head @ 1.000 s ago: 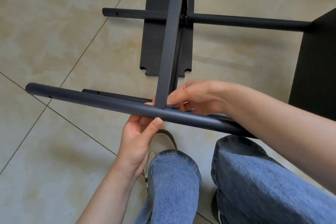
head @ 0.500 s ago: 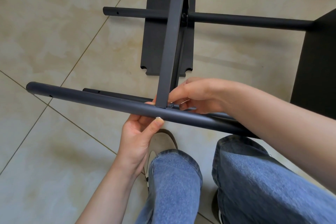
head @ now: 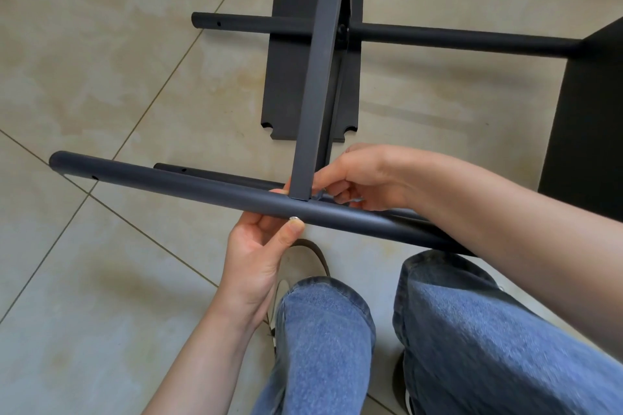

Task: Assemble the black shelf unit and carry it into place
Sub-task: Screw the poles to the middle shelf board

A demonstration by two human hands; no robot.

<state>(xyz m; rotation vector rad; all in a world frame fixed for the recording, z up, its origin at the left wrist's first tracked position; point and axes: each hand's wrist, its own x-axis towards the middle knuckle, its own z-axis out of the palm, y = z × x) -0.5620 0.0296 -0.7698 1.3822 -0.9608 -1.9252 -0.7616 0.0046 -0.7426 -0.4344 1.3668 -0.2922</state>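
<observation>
- The near black tube (head: pixel 202 187) runs across the picture from the left, up off the tan tile floor (head: pixel 101 61). It has a small hole near its left end.
- A thinner tube (head: pixel 219 175) lies just behind it, lower down.
- The left hand (head: pixel 259 246) comes up from below and holds the near tube, with the thumb pressed on the front next to a small silver screw head (head: pixel 295 218) (the other fingers go round the back, so only their tips show).
- A flat black shelf board (head: pixel 313 77), seen edge-on, stands up from the near tube and meets it right above the thumb.
- A loose black panel (head: pixel 286 77) with notched corners lies flat on the floor behind the board.
- The far tube (head: pixel 438 37) crosses behind the board.
- The right hand (head: pixel 364 178) is just right of the joint, fingers curled round a small silver tool (head: pixel 354 199). It is too blurry to name.
- A big dark panel (head: pixel 590 111) stands at the right edge.
- Blue jeans (head: pixel 472 330) fill the bottom.
</observation>
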